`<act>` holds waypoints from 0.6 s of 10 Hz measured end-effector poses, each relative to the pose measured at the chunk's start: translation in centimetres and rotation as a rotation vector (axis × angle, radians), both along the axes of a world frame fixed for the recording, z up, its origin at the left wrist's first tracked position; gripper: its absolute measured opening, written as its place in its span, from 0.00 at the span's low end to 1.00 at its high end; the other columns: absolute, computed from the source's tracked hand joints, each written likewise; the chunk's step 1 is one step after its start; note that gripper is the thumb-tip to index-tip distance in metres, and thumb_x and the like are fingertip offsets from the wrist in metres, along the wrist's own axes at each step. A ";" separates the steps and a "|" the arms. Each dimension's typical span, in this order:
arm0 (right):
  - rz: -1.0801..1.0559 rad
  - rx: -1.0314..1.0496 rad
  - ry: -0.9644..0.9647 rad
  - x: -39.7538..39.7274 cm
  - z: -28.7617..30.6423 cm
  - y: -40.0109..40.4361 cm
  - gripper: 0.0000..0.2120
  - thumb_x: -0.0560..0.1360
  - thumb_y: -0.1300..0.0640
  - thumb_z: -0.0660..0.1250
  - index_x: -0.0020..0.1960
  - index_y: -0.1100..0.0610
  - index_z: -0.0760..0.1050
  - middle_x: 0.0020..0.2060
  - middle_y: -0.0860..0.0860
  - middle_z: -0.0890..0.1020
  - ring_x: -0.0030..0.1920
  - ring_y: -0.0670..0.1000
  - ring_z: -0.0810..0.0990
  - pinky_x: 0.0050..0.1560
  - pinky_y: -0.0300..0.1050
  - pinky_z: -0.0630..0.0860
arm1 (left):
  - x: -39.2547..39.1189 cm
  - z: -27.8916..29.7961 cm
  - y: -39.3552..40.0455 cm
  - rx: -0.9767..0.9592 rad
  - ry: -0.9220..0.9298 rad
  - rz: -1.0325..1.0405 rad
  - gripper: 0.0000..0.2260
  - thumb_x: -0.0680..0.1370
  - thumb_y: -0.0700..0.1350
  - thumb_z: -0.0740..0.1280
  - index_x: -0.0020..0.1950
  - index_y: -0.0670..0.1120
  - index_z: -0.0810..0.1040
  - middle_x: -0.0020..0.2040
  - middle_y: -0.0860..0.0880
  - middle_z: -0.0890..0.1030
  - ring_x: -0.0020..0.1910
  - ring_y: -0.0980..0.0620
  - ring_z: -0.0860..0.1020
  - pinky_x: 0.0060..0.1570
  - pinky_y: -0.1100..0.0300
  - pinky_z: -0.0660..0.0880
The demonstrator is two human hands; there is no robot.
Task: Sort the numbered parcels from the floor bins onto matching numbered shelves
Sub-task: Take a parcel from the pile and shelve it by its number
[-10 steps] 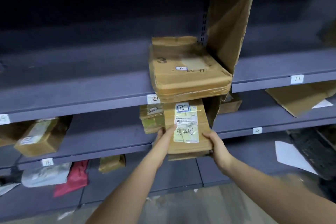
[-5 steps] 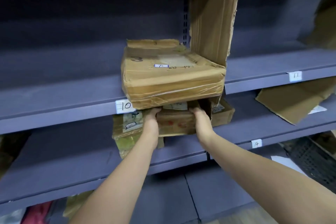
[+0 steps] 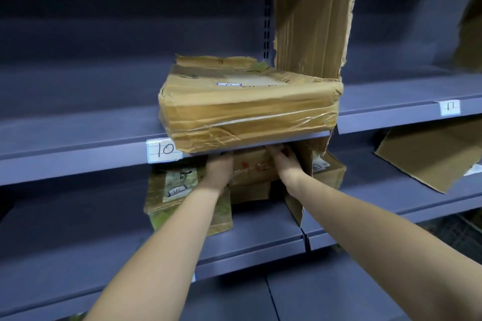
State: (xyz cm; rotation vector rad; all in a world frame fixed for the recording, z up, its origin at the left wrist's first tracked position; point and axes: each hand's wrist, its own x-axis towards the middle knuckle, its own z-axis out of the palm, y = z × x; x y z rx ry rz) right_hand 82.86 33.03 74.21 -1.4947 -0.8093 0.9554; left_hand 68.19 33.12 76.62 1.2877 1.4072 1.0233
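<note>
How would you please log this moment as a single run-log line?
left hand + right hand: holding brown cardboard parcel | location: grey metal shelf under tag 10 | neighbour: greenish parcel at left | release: pending

A torn cardboard sheet stands upright on the upper shelf, behind its front edge. A flat cardboard piece lies toward the lower shelf's right end.

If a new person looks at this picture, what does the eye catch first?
First, the big taped cardboard box overhanging the shelf edge beside the 10 label. Just beneath it, the left hand and right hand hold a brown parcel on the lower shelf. A torn cardboard sheet stands upright behind.
</note>
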 end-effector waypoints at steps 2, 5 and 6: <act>0.035 0.041 -0.069 -0.2 -0.6 0.8 0.35 0.75 0.37 0.65 0.76 0.53 0.63 0.70 0.52 0.71 0.69 0.56 0.70 0.58 0.43 0.63 | -0.4 -0.7 2.1 0.203 0.265 0.002 0.17 0.84 0.45 0.56 0.66 0.35 0.74 0.63 0.38 0.77 0.62 0.41 0.76 0.39 0.71 0.69; 0.094 -0.012 -0.132 -0.3 1.0 -1.5 0.31 0.80 0.44 0.59 0.77 0.58 0.57 0.68 0.54 0.72 0.61 0.53 0.75 0.27 0.25 0.66 | -0.3 -1.1 2.5 0.243 0.330 0.038 0.18 0.84 0.47 0.54 0.65 0.36 0.73 0.65 0.33 0.73 0.64 0.39 0.72 0.58 0.57 0.66; 0.090 -0.033 -0.150 -0.2 1.4 -2.5 0.28 0.81 0.44 0.57 0.76 0.58 0.59 0.67 0.55 0.74 0.66 0.55 0.73 0.40 0.31 0.64 | -0.9 -0.3 1.0 0.218 0.287 0.034 0.17 0.84 0.47 0.57 0.66 0.37 0.74 0.67 0.36 0.73 0.66 0.40 0.71 0.58 0.58 0.66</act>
